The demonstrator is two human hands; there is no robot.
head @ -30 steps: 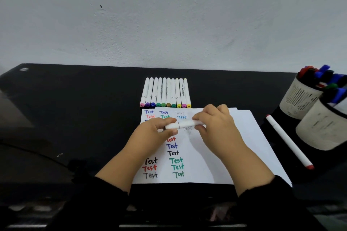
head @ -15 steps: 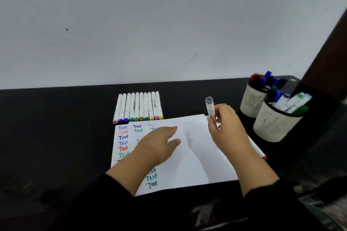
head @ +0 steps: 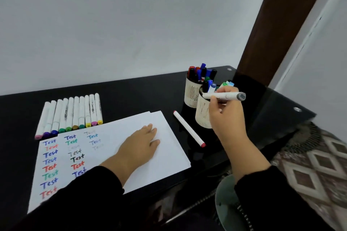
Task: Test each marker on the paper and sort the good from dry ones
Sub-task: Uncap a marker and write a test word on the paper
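Now the right hand (head: 228, 116) has carried the gray marker (head: 223, 96) over the front cup (head: 201, 116) at three o'clock, fingers wrapped round it. Left hand (head: 139, 148) lies flat on the paper (head: 169, 155), fingers straight. It could tip the cup.

Bare hands, long black fabric sleeves
The left hand (head: 139, 148) and right hand (head: 228, 118) are uncovered; each plain dark sleeve ends at the wrist, toward 6 o'clock
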